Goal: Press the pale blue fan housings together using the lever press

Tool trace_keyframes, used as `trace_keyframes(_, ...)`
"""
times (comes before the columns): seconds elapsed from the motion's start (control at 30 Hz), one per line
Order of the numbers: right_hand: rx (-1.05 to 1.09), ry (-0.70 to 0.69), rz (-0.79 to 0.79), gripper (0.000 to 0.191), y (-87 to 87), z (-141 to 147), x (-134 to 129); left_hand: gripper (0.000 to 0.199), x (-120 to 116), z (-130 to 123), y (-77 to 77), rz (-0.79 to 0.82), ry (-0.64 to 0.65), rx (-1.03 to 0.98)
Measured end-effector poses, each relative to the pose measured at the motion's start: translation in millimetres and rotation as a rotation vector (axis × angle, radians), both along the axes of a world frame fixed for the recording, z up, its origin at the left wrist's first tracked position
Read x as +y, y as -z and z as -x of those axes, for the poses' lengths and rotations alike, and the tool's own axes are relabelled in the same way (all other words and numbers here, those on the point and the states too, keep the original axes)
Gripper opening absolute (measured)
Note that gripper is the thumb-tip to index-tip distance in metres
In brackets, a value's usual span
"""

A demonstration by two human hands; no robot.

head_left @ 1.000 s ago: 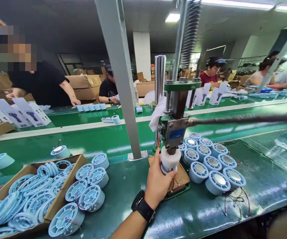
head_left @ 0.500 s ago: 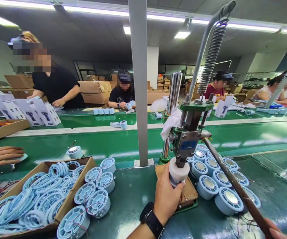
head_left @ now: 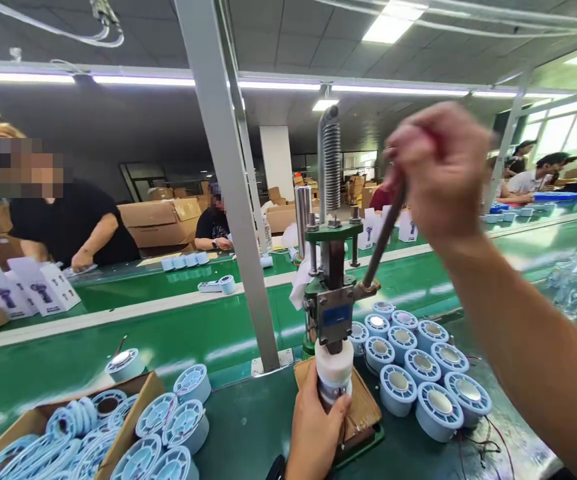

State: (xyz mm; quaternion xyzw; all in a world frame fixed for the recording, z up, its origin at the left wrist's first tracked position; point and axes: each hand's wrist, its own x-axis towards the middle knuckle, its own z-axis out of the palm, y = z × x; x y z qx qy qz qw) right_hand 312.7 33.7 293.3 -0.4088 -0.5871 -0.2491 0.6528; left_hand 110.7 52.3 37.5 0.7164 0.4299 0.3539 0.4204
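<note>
A green hand press [head_left: 334,313] stands in front of me, its white plastic block [head_left: 334,363] lowered onto a pale round part [head_left: 337,392]. My left hand [head_left: 316,423] is wrapped around this part, steadying it on the brown press base [head_left: 363,417]; my fingers partly hide it. High at the right, my right hand [head_left: 436,170], slightly blurred, is closed around the end of the press lever [head_left: 384,233]. Right of the press sit several light-blue round housings [head_left: 398,390] with silver discs in their centres.
A cardboard box [head_left: 138,407] of light-blue rings stands at the left, beside several spoked blue housings [head_left: 184,423]. A grey post [head_left: 233,200] rises behind the table. Across the green conveyor [head_left: 168,320], co-workers handle parts near white printed boxes [head_left: 43,287].
My right hand has swung the lever up from low at the right. The left hand stays on the part under the press. The view has shifted right and up.
</note>
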Motion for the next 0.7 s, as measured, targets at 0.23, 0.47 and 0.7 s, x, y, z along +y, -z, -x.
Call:
trace_keyframes(0.23,-0.007,0.048,0.111,0.027,-2.9,0.2,30.2,0.06,-2.4,7.8,5.1,-0.033,0.014,0.043)
trace_keyframes(0.47,0.379,-0.127,0.374,0.057,254.6,84.4,-45.7,0.065,-14.2,10.0,6.4,-0.088,0.126,-0.046)
trace_keyframes(0.7,0.618,-0.255,0.811,0.079,311.5,103.2,-22.5,0.061,-11.9,49.2,-22.3,-0.277,-0.094,0.188)
